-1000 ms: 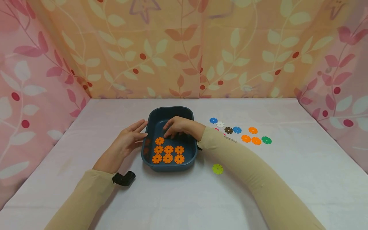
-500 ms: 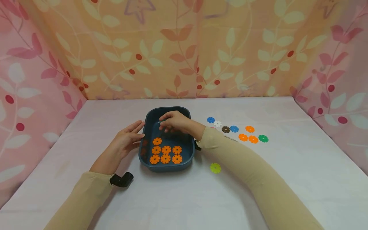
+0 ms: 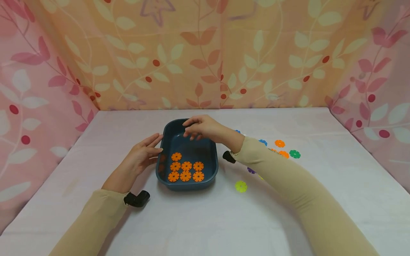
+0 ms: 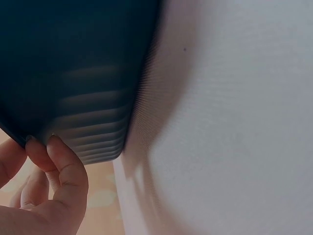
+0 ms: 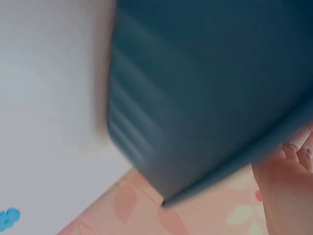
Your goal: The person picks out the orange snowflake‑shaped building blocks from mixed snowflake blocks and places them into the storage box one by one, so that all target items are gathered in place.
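A dark blue rectangular basin (image 3: 189, 186) stands on the table with several orange notched plastic discs (image 3: 186, 166) lying in its near part. My left hand (image 3: 141, 156) touches the left side of the basin near its rim, fingers and thumb spread apart in the head view. In the left wrist view its fingertips (image 4: 54, 139) meet the outer wall by the rim. Over the far right part of the basin hovers my right hand (image 3: 205, 128), fingers loosely bent and no object visible in them. The basin wall hides part of this hand in the right wrist view.
Right of the basin lie loose discs: a yellow-green one (image 3: 241, 186), a purple one (image 3: 251, 170), a green one (image 3: 295, 154), an orange one (image 3: 279, 143) and a blue one (image 3: 263, 142). The right sleeve (image 3: 288, 177) covers some others. Patterned curtains (image 3: 205, 53) surround the table.
My right hand has risen from inside the basin and moved up and to the right, its forearm now covering different discs. The left hand stays at the basin's side.
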